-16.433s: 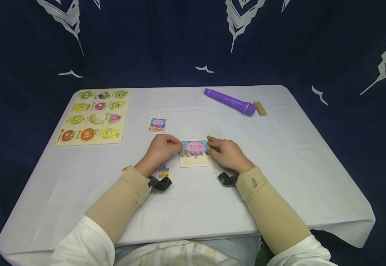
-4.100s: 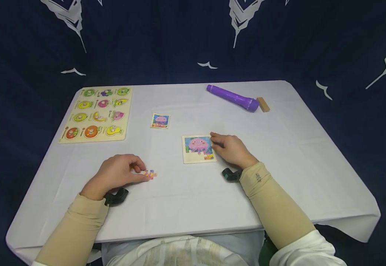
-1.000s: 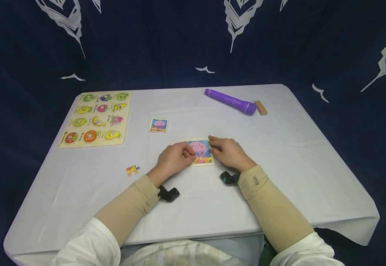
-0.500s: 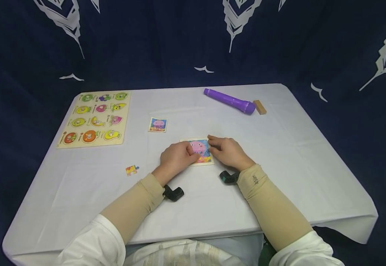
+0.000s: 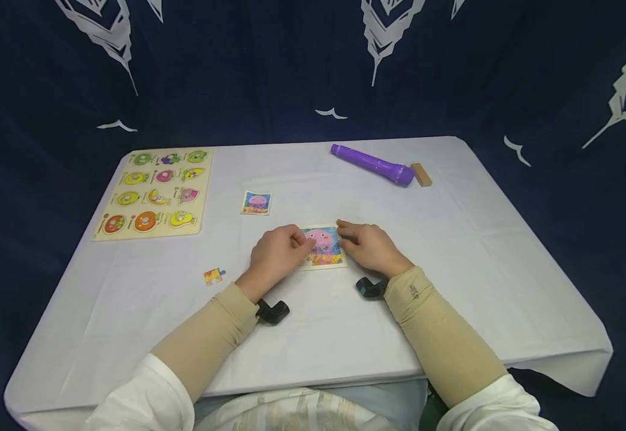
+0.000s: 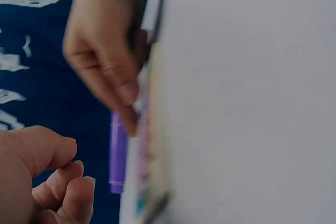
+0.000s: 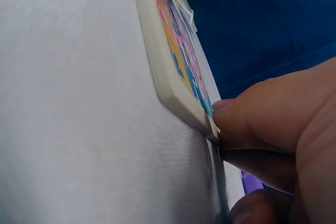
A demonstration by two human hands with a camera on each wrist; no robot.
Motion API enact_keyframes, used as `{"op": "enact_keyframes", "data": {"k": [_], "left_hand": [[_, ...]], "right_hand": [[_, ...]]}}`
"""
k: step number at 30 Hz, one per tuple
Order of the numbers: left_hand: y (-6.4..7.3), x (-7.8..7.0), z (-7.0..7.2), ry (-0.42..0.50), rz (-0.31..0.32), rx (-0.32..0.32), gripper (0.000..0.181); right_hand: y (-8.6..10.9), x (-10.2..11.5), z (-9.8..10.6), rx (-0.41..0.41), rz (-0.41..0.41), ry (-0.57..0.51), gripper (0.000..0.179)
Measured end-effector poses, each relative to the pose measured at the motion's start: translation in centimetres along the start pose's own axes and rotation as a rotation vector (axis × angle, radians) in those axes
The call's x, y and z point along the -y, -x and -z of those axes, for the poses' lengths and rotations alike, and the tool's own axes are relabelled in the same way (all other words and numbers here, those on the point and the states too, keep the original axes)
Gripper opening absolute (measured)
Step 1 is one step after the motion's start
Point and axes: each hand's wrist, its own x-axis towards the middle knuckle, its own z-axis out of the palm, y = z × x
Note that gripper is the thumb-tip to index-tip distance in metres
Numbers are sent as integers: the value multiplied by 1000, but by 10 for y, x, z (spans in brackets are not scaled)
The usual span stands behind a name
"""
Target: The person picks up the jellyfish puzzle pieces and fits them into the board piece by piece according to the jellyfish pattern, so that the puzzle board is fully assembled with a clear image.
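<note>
A small jigsaw puzzle (image 5: 324, 251) with a pink octopus picture lies in a pale frame at the table's middle. My right hand (image 5: 369, 246) grips the frame's right edge, thumb (image 7: 247, 121) against the side in the right wrist view. Over the puzzle's left part hovers my left hand (image 5: 277, 254), partly hiding it. In the left wrist view, that hand's (image 6: 47, 174) fingers are loosely curled, with nothing visible between thumb and fingertips. A loose yellow and orange puzzle piece (image 5: 213, 276) lies left of my left wrist.
Beyond the puzzle lies a small picture card (image 5: 256, 203) with the same pink figure. A wooden fruit board (image 5: 153, 190) occupies the far left. A purple microphone-shaped toy (image 5: 372, 163) and a brown wooden block (image 5: 422, 175) lie at the back right.
Since half a second ago my left hand has drawn back leftward from the puzzle's lower part. The lower strip, bare earlier, now shows coral-coloured pieces. My right hand stays at the edge.
</note>
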Motion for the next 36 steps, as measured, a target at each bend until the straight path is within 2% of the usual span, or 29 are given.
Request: {"op": "enact_keyframes", "data": {"k": [3, 5, 8, 11, 16, 19, 21, 24, 28, 32, 36], "left_hand": [[7, 9, 28, 58, -25, -40, 26], [12, 22, 48, 61, -28, -47, 26], [21, 49, 77, 15, 22, -41, 27], [31, 81, 100, -40, 80, -33, 28], [47, 121, 124, -83, 147, -37, 30], [54, 133, 132, -50, 177, 5, 29], [56, 138, 135, -28, 174, 45, 29], [56, 139, 133, -30, 144, 117, 35], [55, 140, 127, -88, 101, 189, 40], [55, 139, 123, -100, 75, 208, 33], [56, 137, 121, -85, 59, 191, 27]], "right_hand": [[0, 0, -2, 7, -15, -2, 43], [0, 0, -2, 10, -23, 2, 43], [0, 1, -2, 9, -32, 0, 43], [1, 1, -2, 10, -35, 0, 43], [1, 1, 0, 3, -22, -14, 42], [0, -1, 0, -1, -18, -21, 41], [-1, -2, -1, -1, -20, -25, 41], [-2, -3, 0, 1, -29, -32, 41], [-2, -3, 0, 6, -29, -42, 41], [-2, -2, -1, 4, -34, -40, 42], [-1, -1, -1, 9, -38, -36, 42]]}}
